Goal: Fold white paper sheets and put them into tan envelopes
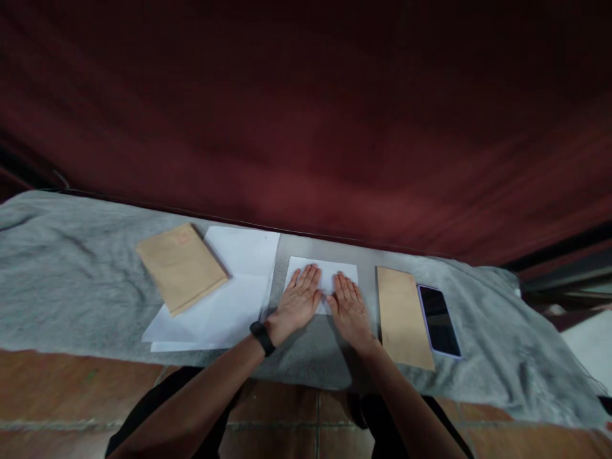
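A white sheet of paper [329,266], perhaps folded, lies flat in front of me on the grey cloth. My left hand [302,299] rests palm down on its left part, fingers stretched out and pointing away from me. On the right part, my right hand [350,309] is also laid flat with its fingers straight. The two thumbs come near each other over the middle of the paper. Neither hand grips anything. Much of the sheet is covered by the hands.
Left of my hands, a stack of white sheets [234,306] sits partly under brown envelopes [182,264]. To the right are a brown envelope [404,319] and a phone [440,322]. Grey cloth [76,280] covers the surface, and a dark red curtain [306,127] hangs behind.
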`<state>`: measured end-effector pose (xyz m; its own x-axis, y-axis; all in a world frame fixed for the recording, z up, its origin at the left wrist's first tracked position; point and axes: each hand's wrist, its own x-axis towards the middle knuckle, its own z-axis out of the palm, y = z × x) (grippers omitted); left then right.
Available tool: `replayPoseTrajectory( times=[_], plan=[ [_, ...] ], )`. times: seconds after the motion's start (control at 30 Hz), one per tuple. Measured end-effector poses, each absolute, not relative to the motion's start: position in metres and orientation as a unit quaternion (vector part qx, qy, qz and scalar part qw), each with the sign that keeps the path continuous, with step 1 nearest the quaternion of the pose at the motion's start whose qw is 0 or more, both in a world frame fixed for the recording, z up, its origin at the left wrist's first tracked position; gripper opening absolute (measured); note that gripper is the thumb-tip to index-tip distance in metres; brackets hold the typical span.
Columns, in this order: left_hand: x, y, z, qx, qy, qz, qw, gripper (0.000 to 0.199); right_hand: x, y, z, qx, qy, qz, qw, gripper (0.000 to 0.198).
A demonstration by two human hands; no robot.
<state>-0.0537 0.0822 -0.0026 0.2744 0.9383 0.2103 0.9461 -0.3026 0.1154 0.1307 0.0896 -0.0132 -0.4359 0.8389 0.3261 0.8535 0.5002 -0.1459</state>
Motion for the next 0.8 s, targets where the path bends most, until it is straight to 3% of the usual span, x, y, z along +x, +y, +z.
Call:
replayPoseTrajectory(
  times=[0.47,0.67,0.8],
  plan=[
    [-0.069,0.091,0.003,-0.703,-0.705,-0.087,0.025,0.061,0.145,0.093,-0.023,-0.575,-0.795,-0.075,0.178,0.060],
    [-0.071,0.093,0.010,-0.666,-0.736,-0.109,0.056,0.059,0.151,0.098,-0.010,-0.620,-0.768,-0.036,0.159,0.056],
    [-0.053,0.093,0.010,-0.719,-0.676,-0.150,0.061,0.057,0.142,0.106,-0.001,-0.608,-0.770,0.003,0.191,0.057]
  ],
)
